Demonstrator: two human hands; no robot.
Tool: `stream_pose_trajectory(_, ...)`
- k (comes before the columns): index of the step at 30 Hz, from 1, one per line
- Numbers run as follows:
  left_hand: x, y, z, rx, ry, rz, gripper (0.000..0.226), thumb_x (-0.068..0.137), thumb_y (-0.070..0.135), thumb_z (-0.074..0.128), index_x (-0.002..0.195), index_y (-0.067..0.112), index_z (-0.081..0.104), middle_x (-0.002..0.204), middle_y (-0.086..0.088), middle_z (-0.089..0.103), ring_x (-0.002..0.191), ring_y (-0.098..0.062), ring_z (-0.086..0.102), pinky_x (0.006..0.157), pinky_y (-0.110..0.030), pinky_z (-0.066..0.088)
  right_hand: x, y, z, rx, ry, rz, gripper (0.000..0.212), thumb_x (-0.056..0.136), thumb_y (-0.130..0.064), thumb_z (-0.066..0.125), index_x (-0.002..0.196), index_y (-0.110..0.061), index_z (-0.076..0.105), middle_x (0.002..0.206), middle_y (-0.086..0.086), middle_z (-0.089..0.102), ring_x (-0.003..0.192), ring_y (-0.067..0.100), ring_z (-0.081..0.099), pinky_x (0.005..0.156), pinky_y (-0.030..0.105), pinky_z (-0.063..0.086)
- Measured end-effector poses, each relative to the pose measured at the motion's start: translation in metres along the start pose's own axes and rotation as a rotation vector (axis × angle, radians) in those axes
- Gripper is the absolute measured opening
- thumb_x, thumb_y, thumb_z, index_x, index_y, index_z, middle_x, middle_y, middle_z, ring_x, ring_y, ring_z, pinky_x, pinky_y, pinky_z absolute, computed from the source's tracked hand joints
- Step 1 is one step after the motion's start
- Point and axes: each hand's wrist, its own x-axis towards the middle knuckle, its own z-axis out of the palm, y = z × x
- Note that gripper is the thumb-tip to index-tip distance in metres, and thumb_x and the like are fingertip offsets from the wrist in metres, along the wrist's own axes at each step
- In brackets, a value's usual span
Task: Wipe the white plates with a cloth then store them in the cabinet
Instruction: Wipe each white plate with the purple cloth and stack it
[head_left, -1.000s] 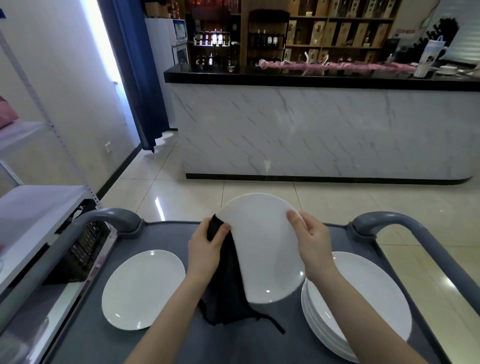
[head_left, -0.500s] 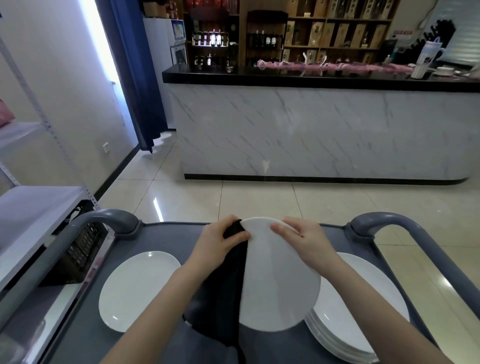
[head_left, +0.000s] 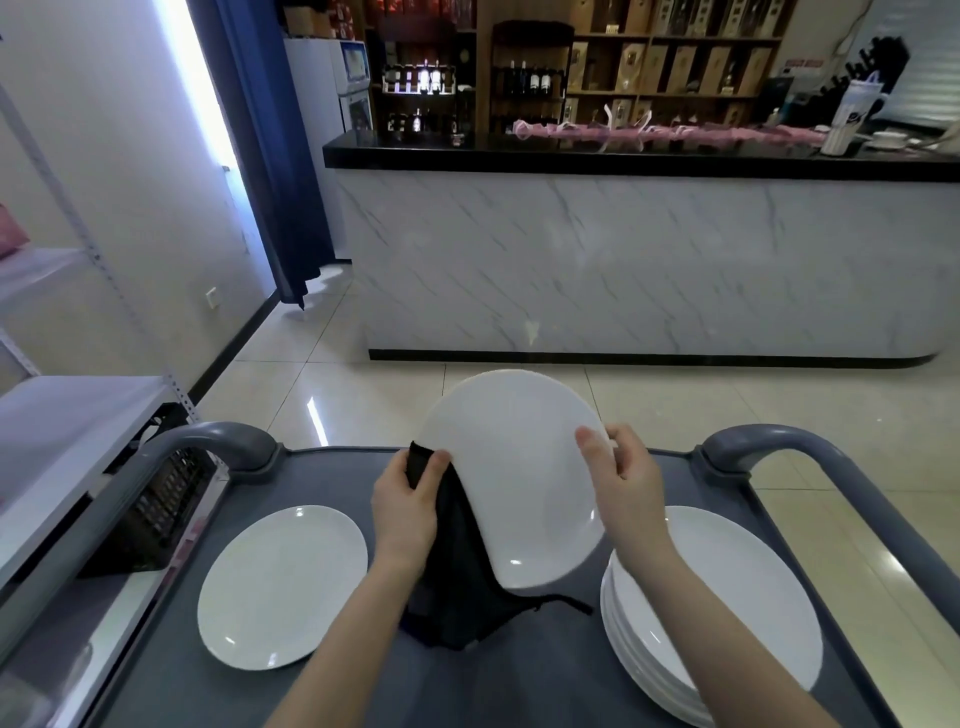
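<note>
The white plate (head_left: 519, 483) is up in the air over the middle of the cart (head_left: 322, 478). It is tipped up on its edge, with its face turned to the person. Its long way runs from 11 o'clock at the top to 5 o'clock at the bottom.

The left grip (head_left: 408, 512) is at the plate's 9 o'clock edge. It is curled round a dark cloth (head_left: 452, 561) and pinches it with the thumb. The cloth hangs down behind the plate and its end lies on the cart. The right grip (head_left: 623, 483) is at the plate's 3 o'clock edge. It is clamped on the rim, thumb on the face and fingers behind.

The cart top has a low rim, like a big tray. From the held plate, one single plate (head_left: 283, 577) lies flat at 8 o'clock. A stack of plates (head_left: 727, 613) sits at 4 o'clock, just under the right arm.

I think this plate is in the middle of being wiped. The single plate may be the clean one and the stack may be waiting, but I cannot be sure. If so, the held plate goes toward 8 o'clock next. The left grip is nearer that spot, but the right grip is the one that has the plate. I cannot tell where the cabinet is.
</note>
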Motion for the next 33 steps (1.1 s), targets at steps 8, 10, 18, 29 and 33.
stream_pose_trajectory(8, 0.013, 0.017, -0.001, 0.359, -0.377, 0.232, 0.03, 0.084, 0.033, 0.074, 0.07, 0.015, 0.056, 0.058, 0.012, 0.049, 0.056, -0.003, 0.041, 0.055, -0.019, 0.034, 0.018, -0.02, -0.01, -0.278, -0.56, -0.009, 0.029, 0.097, -0.031, 0.061, 0.075, -0.013, 0.059, 0.067, -0.008, 0.048, 0.062, 0.007, 0.046, 0.06, 0.027, 0.036)
stream_pose_trajectory(10, 0.011, 0.014, 0.001, 0.314, -0.337, 0.194, 0.029, 0.084, 0.032, 0.074, 0.068, 0.017, 0.056, 0.057, 0.013, 0.05, 0.055, -0.001, 0.041, 0.055, -0.017, 0.035, 0.013, -0.016, -0.008, -0.227, -0.485, -0.024, 0.036, 0.098, -0.027, 0.061, 0.075, 0.0, 0.053, 0.069, 0.0, 0.042, 0.065, 0.012, 0.041, 0.062, 0.031, 0.03)
stream_pose_trajectory(18, -0.015, -0.013, 0.01, -0.034, 0.049, -0.165, 0.022, 0.09, 0.034, 0.068, 0.083, 0.014, 0.065, 0.081, -0.001, 0.071, 0.079, -0.019, 0.064, 0.079, -0.043, 0.053, -0.017, 0.004, 0.018, 0.279, 0.19, 0.232, 0.027, 0.097, -0.031, 0.06, 0.075, -0.021, 0.07, 0.065, -0.012, 0.063, 0.062, 0.004, 0.055, 0.058, 0.015, 0.047)
stream_pose_trajectory(29, 0.0, 0.002, 0.005, 0.033, -0.091, -0.005, 0.017, 0.089, 0.03, 0.069, 0.081, 0.016, 0.066, 0.075, 0.002, 0.07, 0.073, -0.013, 0.061, 0.072, -0.034, 0.051, -0.004, 0.003, -0.008, 0.087, -0.042, 0.09, 0.031, 0.099, -0.029, 0.058, 0.068, -0.025, 0.063, 0.061, -0.011, 0.059, 0.056, 0.002, 0.051, 0.052, 0.014, 0.041)
stream_pose_trajectory(33, 0.016, 0.017, -0.001, 0.238, -0.309, 0.119, 0.011, 0.086, 0.032, 0.072, 0.085, 0.022, 0.066, 0.077, 0.006, 0.067, 0.071, -0.006, 0.058, 0.068, -0.023, 0.047, 0.006, -0.009, -0.019, -0.097, -0.3, 0.074, 0.033, 0.097, -0.03, 0.06, 0.065, -0.023, 0.059, 0.062, -0.012, 0.052, 0.057, 0.005, 0.047, 0.054, 0.017, 0.037)
